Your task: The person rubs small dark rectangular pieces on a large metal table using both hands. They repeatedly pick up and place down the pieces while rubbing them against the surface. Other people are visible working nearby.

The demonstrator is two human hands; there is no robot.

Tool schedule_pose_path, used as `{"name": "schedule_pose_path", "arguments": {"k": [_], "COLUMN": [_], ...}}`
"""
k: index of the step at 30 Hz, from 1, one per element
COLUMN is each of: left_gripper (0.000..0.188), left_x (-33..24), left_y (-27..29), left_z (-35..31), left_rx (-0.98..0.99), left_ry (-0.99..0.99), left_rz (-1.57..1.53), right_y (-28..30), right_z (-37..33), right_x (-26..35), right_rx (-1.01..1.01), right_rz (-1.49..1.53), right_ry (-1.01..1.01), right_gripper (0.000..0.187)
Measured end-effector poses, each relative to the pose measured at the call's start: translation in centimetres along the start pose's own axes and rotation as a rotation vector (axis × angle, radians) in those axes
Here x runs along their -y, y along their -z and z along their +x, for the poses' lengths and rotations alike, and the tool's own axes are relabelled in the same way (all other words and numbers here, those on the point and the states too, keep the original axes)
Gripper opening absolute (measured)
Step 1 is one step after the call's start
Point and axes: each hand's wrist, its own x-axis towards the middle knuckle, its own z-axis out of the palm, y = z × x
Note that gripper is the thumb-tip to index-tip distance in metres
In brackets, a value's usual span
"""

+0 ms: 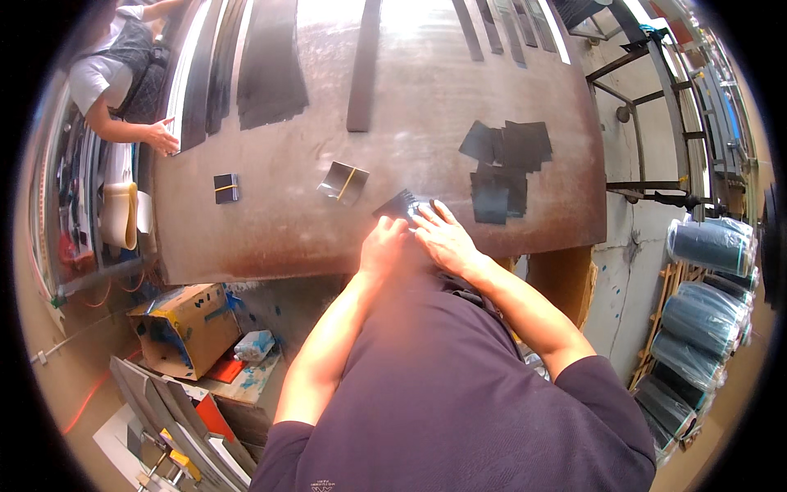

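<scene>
Lying near the middle of the frame, a small stack of dark sheets [393,203] is meeting both hands at the near edge of the table. The left hand [384,246] is bending its fingers against the stack; whether they are clamping on it, I cannot tell. The right hand [447,238] is stretching its fingers over the right side of the stack, and I cannot tell if they are gripping.

The brown table [270,238] is filling the upper middle, its worn surface shining with light toward the top. Two banded bundles, a larger one [354,190] and a smaller one [223,190], are lying left of the hands. Loose dark pieces [526,144] are overlapping at the right. Long strips [365,74] are lying along the top.

In the upper left, another person's hand [162,138] is touching the table edge. A cardboard box [197,328] is standing lower left, and wrapped rolls [707,246] are piling up at the right.
</scene>
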Motion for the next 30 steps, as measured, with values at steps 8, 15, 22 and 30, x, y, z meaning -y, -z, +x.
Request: {"name": "schedule_pose_path", "arguments": {"k": [8, 15, 22, 30], "left_gripper": [0.004, 0.011, 0.016, 0.011], "left_x": [1.6, 5.4, 2.3, 0.1], "left_y": [1.0, 6.7, 6.6, 2.6], "left_z": [0.0, -5.1, -2.5, 0.8], "left_rx": [-0.263, 0.071, 0.034, -0.048], "left_ry": [-0.147, 0.489, 0.669, 0.339], "left_rz": [-0.198, -1.767, -1.595, -0.607], "right_y": [0.4, 1.2, 4.0, 4.0], "right_z": [-0.2, -0.6, -5.5, -9.3], "right_x": [-0.2, -0.2, -4.9, -11.1], "right_rx": [0.188, 0.206, 0.076, 0.087], "right_rz": [0.132, 0.145, 0.073, -0.022], "right_ry": [-0.049, -0.064, -0.3, -0.506], "right_gripper": [0.022, 0.019, 0.015, 0.013]}}
